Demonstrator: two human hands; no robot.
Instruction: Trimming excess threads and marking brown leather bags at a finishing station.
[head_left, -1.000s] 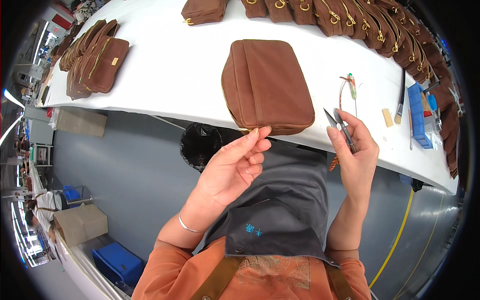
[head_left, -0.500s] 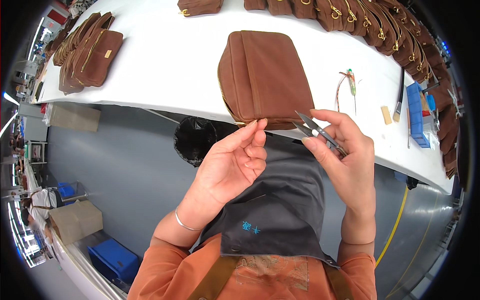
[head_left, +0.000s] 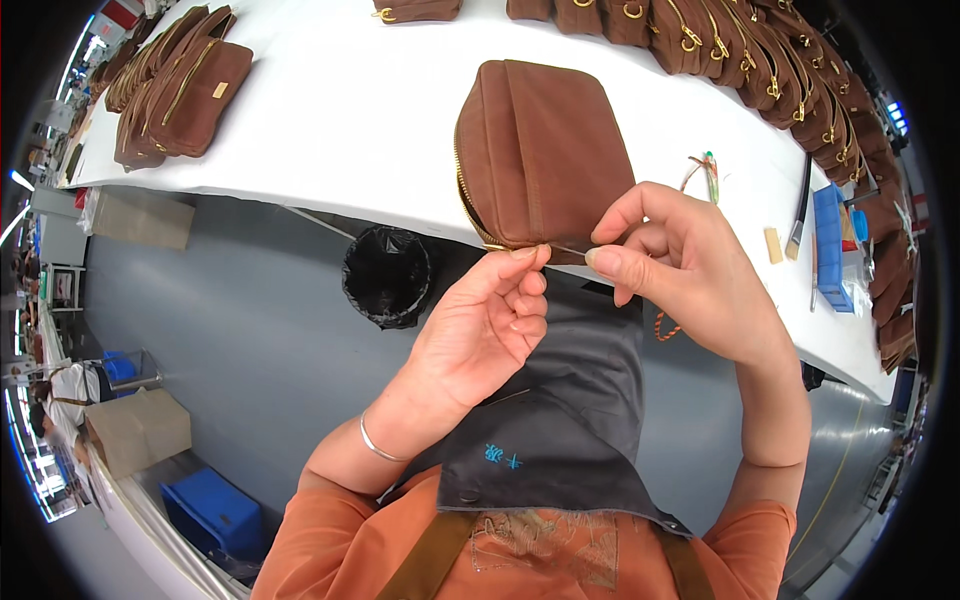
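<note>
A brown zip bag (head_left: 545,150) lies on the white table (head_left: 330,130), its lower edge hanging over the table's near rim. My left hand (head_left: 485,325) is raised to that edge, thumb and forefinger pinched at the gold zipper. My right hand (head_left: 680,270) is closed just right of it, fingers curled round small thread snips. Only a thin metal tip (head_left: 566,248) shows, reaching toward my left fingertips at the bag's edge. A dark apron covers my lap below both hands.
Stacked brown bags (head_left: 180,85) lie far left on the table, and a row of them (head_left: 790,70) runs along the back right. A brush (head_left: 800,215) and a blue tray (head_left: 830,245) are at the right. On the floor stand a black bin (head_left: 387,275) and a blue crate (head_left: 215,510).
Both hands rose and came together at the bag's lower edge. The snips, plainly visible in my right hand before, are now mostly hidden by its fingers.
</note>
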